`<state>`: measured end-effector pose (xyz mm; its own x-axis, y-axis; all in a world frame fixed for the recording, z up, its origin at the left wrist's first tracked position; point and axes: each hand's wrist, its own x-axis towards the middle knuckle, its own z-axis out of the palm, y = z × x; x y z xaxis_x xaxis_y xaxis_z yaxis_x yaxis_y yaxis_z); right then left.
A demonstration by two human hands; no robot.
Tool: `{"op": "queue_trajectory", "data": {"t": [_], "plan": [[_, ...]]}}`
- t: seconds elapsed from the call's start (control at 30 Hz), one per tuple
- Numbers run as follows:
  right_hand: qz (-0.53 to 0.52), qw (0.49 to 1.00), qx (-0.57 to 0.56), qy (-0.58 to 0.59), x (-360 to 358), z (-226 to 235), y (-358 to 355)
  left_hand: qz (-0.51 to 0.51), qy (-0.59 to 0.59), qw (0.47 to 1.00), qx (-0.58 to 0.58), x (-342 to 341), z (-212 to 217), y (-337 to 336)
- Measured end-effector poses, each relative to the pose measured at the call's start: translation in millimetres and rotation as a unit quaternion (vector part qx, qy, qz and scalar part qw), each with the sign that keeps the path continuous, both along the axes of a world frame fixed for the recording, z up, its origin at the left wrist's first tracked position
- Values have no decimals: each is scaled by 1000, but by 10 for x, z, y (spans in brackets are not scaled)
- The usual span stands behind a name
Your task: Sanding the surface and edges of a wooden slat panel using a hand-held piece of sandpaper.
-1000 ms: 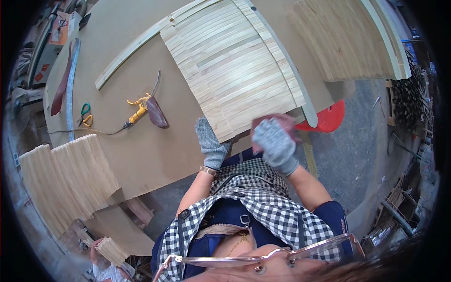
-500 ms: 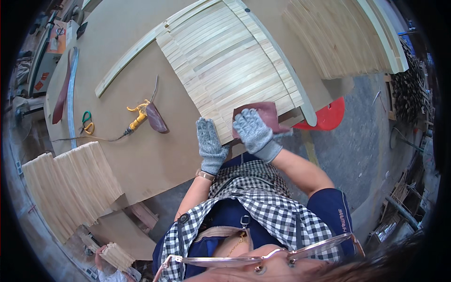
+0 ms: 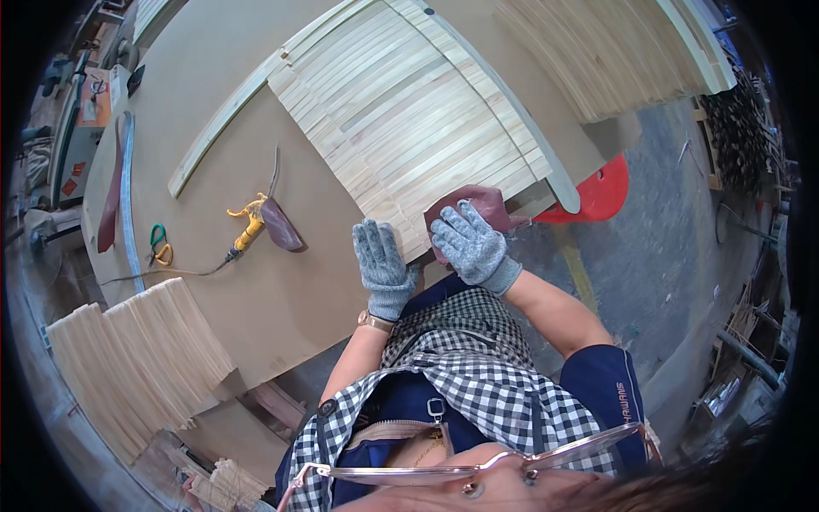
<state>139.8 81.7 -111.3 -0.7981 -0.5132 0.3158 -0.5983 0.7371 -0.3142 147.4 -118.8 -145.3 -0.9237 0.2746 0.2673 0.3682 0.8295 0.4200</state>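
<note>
Pale wooden slats [image 3: 409, 111] lie side by side in a wide block on the brown table. At the block's near right corner a dark red sheet, apparently sandpaper [image 3: 471, 201], rests on the slats. My right hand [image 3: 469, 245], in a grey knit glove, lies flat over the sheet's near part with fingers outstretched, hiding some of it. My left hand [image 3: 380, 260], gloved alike, is open beside the block's near left edge, its fingers straight and pointing away from me. Whether it touches the slats I cannot tell.
Long wooden strips [image 3: 223, 119] border the block. On the left lie a yellow-handled tool [image 3: 250, 230], a dark red folded piece [image 3: 281, 226], scissors [image 3: 159, 247] and a blue strip [image 3: 128, 188]. Slat stacks stand near left [image 3: 141, 358] and far right [image 3: 610, 55]. A red stool [image 3: 601, 192] stands beside the table.
The whole view has turned slightly. My right hand has slid a little nearer to me over the red sheet, whose far part shows more. My left hand keeps its place by the block.
</note>
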Motion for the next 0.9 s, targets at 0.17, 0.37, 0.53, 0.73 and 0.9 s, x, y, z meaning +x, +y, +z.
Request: {"op": "queue_trajectory", "data": {"t": [0.17, 0.37, 0.53, 0.73, 0.9], "plan": [[-40, 997, -65, -10, 32, -16, -103, -32, -40, 999, 17, -71, 53, 72], [0, 999, -31, 11, 56, -106, -135, -30, -29, 999, 1, -75, 16, -55], [-146, 983, 90, 61, -385, 2, 724, -47, -71, 991, -102, -130, 189, 24], [-259, 945, 187, -62, -103, -110, -109, -59, -83, 992, -80, -439, 358, 274], [-280, 946, 157, -48, -162, -162, 154, -105, -90, 989, -52, -553, 319, 478]]}}
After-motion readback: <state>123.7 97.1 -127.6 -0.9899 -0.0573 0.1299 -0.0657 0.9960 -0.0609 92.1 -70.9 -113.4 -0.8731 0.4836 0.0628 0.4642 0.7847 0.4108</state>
